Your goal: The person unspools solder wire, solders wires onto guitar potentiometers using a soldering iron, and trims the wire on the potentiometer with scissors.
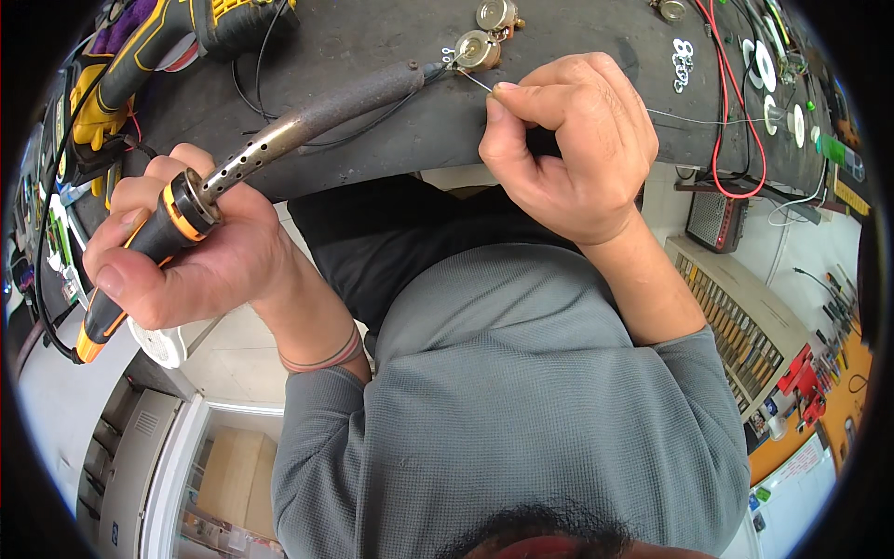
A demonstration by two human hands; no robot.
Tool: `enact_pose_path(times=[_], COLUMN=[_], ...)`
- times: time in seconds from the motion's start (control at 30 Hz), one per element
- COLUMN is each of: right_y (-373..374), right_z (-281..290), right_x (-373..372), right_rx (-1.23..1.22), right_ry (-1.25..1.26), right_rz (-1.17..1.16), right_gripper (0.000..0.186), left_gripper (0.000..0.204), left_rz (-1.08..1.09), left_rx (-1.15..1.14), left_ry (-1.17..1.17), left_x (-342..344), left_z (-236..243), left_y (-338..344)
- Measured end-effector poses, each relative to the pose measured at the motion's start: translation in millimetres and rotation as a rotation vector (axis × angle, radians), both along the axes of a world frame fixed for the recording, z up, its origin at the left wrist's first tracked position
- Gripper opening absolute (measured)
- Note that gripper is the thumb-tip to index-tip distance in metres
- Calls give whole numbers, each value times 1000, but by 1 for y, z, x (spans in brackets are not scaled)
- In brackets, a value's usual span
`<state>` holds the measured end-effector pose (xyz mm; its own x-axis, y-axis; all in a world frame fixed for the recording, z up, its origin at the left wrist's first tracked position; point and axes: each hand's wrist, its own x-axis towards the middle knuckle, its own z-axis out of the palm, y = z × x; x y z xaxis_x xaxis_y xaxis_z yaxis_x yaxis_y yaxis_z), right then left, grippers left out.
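My left hand (219,265) is wrapped round the black-and-orange handle of a soldering iron (321,116). Its long metal barrel points up and right, and the tip reaches the solder lugs of a round brass-coloured potentiometer (478,51). Between the thumb and forefinger of my right hand (582,140), a thin solder wire (476,82) is pinched, its end close to the iron's tip. Whether wire and tip touch is too small to tell. Behind the first potentiometer sits a second potentiometer (495,13), seemingly joined to it. The wire trails off right toward the spools.
A dark workbench (596,33) carries a yellow-and-black power tool (140,56) at far left and black cables. Rightward lie small metal washers (683,65), a red cable (762,140) hanging past the edge, and white spools (771,114). A drawer cabinet (736,321) stands below right.
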<state>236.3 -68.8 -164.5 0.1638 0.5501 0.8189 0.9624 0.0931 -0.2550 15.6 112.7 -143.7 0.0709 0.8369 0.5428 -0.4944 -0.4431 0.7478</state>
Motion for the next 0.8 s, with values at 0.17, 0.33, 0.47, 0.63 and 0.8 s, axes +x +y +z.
enact_pose_path(times=[0.17, 0.33, 0.47, 0.63, 0.8], right_y=[-1, -4, -5, -5, -4], right_z=[1, 0, -1, -2, 4], right_x=[-1, -2, -3, -2, 0], right_rx=[-2, 0, -3, 7, -10], right_ry=[8, 3, 7, -2, -7], right_rz=[-2, 11, 19, 14, 29], right_gripper=[32, 31, 31, 31, 30], left_gripper=[44, 51, 53, 52, 49], left_rz=[85, 200, 195, 185, 130], left_rx=[-54, -117, -96, -102, -112], left_ry=[-27, -9, 34, 9, -49], left_x=[0, 4, 3, 5, 9], left_z=[4, 8, 7, 6, 7], left_y=[3, -2, -2, 1, 1])
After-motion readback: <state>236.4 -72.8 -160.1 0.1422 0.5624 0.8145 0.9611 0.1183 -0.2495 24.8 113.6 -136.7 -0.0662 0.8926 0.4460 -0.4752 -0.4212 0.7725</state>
